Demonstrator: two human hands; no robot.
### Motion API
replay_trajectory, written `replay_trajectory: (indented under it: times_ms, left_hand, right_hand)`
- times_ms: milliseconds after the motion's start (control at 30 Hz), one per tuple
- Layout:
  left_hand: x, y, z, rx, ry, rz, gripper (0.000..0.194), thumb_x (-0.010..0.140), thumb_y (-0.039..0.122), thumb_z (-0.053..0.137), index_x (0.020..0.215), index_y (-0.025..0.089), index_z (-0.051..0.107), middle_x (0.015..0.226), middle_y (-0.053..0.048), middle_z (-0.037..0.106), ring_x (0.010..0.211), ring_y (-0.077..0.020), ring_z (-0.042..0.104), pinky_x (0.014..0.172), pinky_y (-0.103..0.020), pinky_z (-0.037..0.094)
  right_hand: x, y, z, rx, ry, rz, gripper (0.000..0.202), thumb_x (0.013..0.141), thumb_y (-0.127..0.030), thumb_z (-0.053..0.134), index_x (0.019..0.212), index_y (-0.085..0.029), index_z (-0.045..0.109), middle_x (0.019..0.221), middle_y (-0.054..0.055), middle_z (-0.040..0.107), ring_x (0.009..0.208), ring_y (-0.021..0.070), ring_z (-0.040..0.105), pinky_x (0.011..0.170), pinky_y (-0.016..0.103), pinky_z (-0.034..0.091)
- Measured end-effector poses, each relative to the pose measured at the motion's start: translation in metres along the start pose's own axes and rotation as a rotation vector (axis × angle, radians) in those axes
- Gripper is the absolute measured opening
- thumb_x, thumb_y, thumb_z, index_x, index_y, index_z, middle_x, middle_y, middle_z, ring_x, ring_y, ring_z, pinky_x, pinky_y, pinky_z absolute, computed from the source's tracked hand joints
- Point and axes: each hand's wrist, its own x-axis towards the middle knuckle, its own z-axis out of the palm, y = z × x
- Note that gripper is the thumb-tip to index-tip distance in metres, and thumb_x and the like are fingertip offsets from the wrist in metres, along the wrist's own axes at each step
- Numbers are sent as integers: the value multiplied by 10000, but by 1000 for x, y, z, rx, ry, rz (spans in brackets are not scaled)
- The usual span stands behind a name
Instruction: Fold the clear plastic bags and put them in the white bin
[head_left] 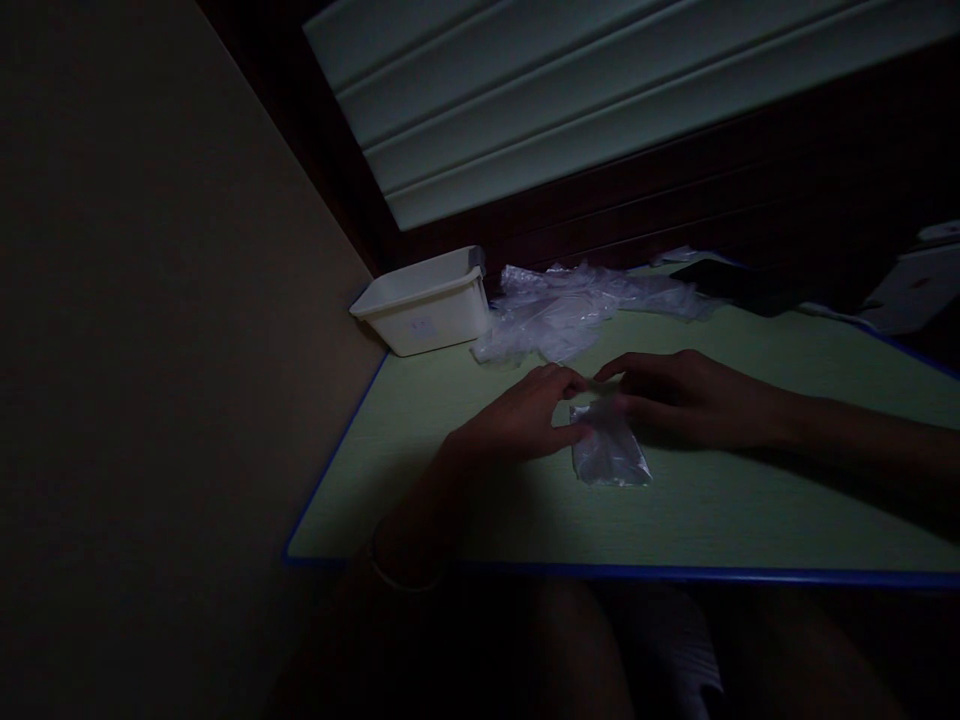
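A small clear plastic bag [611, 458] lies near the middle of the pale green table, its crinkled surface catching some light. My left hand [529, 415] is at its upper left, thumb on the bag and fingers curved beyond its far edge. From the right, my right hand [682, 400] pinches at the bag's upper right corner, with the index finger reaching toward the left fingertips. A faint see-through strip shows between the two hands. The undersides of the fingers are hidden, and the picture is very dark.
A white plastic bin [431, 310] stands at the table's back left corner. Beside it spreads a loose heap of clear plastic bags [562, 305]. Farther right lies a dark flat thing [739, 285]. The table [480, 520] has a blue edge, and a wall [187, 350] rises at left.
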Motion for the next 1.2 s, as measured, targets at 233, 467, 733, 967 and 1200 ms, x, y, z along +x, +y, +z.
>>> replay_trajectory:
  times_ms: [233,467,733,967,1200]
  left_hand:
    - [-1,0,-1,43,-23,-40,462,849,415,626,1227,157,565,1194,-117,561,1142,-235,513,1022,-393,402]
    - [5,-6,7,-80,49,-69,321,869,369,611,1103,152,648,1067,-95,634,1009,-194,575,927,-353,446]
    - [13,3,8,-578,66,-235,217,822,323,668,882,115,654,833,-45,653,744,-118,580,722,-272,452]
    - [15,6,9,-744,111,-314,154,773,241,719,817,114,644,761,-29,642,701,-100,583,682,-249,450]
    - [14,5,8,-803,97,-339,211,754,293,737,854,115,684,733,-27,648,623,-82,550,584,-223,407]
  right_hand:
    - [4,4,10,78,87,87,375,859,-386,551,1151,-152,568,690,9,644,575,156,574,552,279,418]
    - [4,12,13,278,114,101,375,842,-416,615,1122,-172,556,781,35,651,662,161,594,582,274,448]
    - [4,3,12,422,154,120,405,810,-435,664,1098,-167,565,738,25,632,609,138,561,526,254,440]
    - [5,2,13,468,151,143,395,774,-468,690,1040,-185,621,839,58,707,702,178,638,595,288,485]
    - [5,6,14,484,133,133,379,801,-426,670,1068,-172,583,863,66,703,718,178,638,605,293,487]
